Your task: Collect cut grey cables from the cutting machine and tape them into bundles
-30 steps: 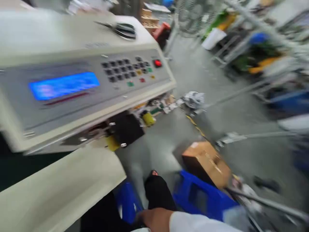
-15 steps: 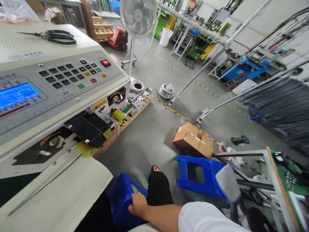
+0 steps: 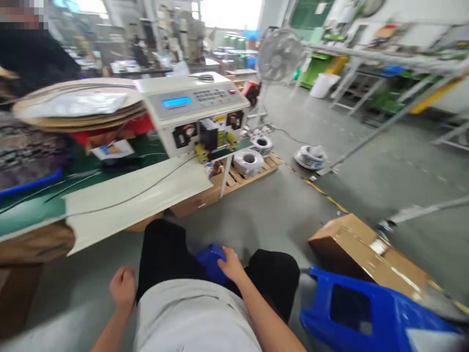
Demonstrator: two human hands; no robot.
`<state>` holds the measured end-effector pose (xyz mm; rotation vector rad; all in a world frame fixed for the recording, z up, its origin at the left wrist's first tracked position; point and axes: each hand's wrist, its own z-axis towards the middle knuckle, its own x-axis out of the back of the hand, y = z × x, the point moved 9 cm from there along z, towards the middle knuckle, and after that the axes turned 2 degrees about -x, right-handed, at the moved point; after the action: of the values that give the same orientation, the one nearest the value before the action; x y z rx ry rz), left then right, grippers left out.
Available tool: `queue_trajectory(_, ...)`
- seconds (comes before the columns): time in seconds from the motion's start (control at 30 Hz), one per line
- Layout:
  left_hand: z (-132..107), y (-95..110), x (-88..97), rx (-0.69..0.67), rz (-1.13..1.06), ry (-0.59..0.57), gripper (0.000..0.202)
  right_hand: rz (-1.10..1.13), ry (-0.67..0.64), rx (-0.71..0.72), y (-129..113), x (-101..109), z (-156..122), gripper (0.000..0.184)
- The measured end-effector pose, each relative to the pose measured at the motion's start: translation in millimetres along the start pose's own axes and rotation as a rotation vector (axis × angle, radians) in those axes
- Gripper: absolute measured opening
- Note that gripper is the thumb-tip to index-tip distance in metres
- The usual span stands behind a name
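Hands, both low in frame: right hand (image 3: 230,264) lies on the front edge of the blue plastic stool (image 3: 209,258), which shows between the two black trouser legs. Fingers point forward over the seat, touching it. Cannot tell whether that grip is closed round the edge or just laid flat. The left hand (image 3: 122,288) sits beside the left thigh, above the grey concrete floor (image 3: 286,215). Its grip is curled together in a loose fist, nothing visible in it, clear of the stool.

Ahead: cream cutting machine (image 3: 190,105) with a lit blue display on the green-topped worktop (image 3: 32,212), black-handled scissors (image 3: 203,77) on its top. A long cream tray (image 3: 110,210) runs out from the machine's front, with a thin dark wire (image 3: 154,185) lying along it. A wooden pallet (image 3: 238,178) just right of the worktop carries white wire coils (image 3: 249,162).

Lower right: second blue plastic stool (image 3: 366,313), tipped on its side, just beside a brown cardboard box (image 3: 366,252) on the floor. A white pedestal fan (image 3: 280,55) stands behind the machine. Far left: another person in a dark top (image 3: 32,58), beside a stack of round brown cardboard discs (image 3: 73,107).
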<state>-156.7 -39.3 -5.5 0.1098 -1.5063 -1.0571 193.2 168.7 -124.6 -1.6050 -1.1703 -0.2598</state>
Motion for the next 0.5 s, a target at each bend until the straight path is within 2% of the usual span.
queue_trajectory(0.03,2,8,11.1,-0.058,-0.021,0.01,0.028,0.064,0.026,0.056,-12,13,1,0.058)
queue_trajectory(0.07,8,25,17.7,-0.157,-0.046,0.001,0.026,0.137,0.047,0.109,-24,25,3,0.056)
queue_trajectory(0.17,23,129,21.3,-0.693,-0.074,-0.055,0.023,0.388,0.106,0.225,-50,53,12,0.052)
queue_trajectory(0.23,33,193,20.0,-0.857,0.011,0.022,0.021,0.524,0.134,0.246,-51,59,18,0.049)
queue_trajectory(0.3,46,239,17.3,-0.882,0.095,0.145,0.023,0.588,0.158,0.22,-40,54,27,0.046)
queue_trajectory(0.37,65,264,12.7,-0.833,0.175,0.235,0.029,0.562,0.167,0.153,-26,44,39,0.041)
queue_trajectory(0.43,87,268,8.1,-0.751,0.255,0.26,0.04,0.5,0.161,0.104,-21,35,48,0.037)
queue_trajectory(0.5,103,265,4.8,-0.679,0.319,0.226,0.049,0.469,0.148,0.104,-28,31,49,0.037)
